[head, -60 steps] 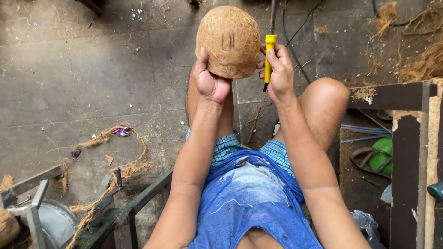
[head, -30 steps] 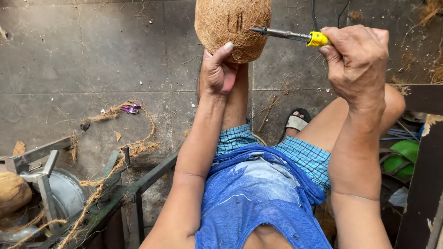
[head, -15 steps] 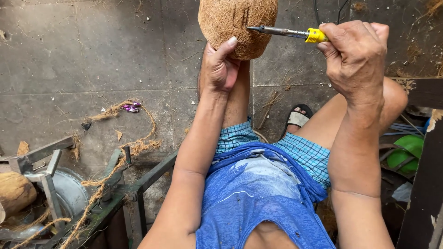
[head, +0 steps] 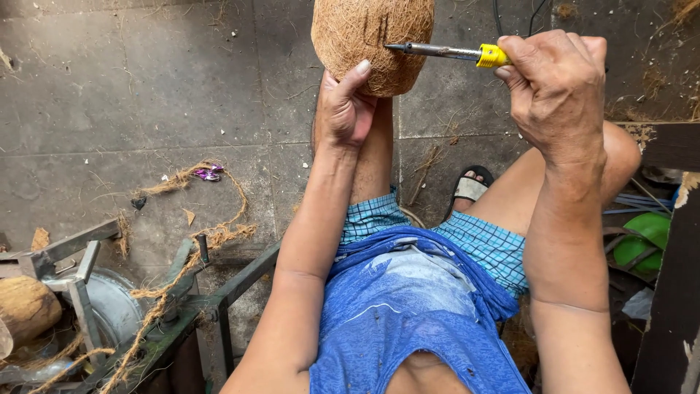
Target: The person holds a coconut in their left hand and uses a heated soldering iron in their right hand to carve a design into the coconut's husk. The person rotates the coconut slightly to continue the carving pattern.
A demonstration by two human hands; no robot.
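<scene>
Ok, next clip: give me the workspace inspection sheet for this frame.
Surface: grey concrete floor, dusty, strewn with fibres.
Job's things: husked coconut propped on the knee; screwdriver, yellow collar, tip against the shell.
Clutter: fibre strands, purple scrap, second coconut.
Grippers: left hand steadies the coconut; right hand grips the screwdriver.
Cables: dark cords at the top edge.
Surroundings: metal frame, green object, sandal.

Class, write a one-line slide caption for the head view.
Left hand steadies a husked coconut; right hand holds a screwdriver against it.
</scene>
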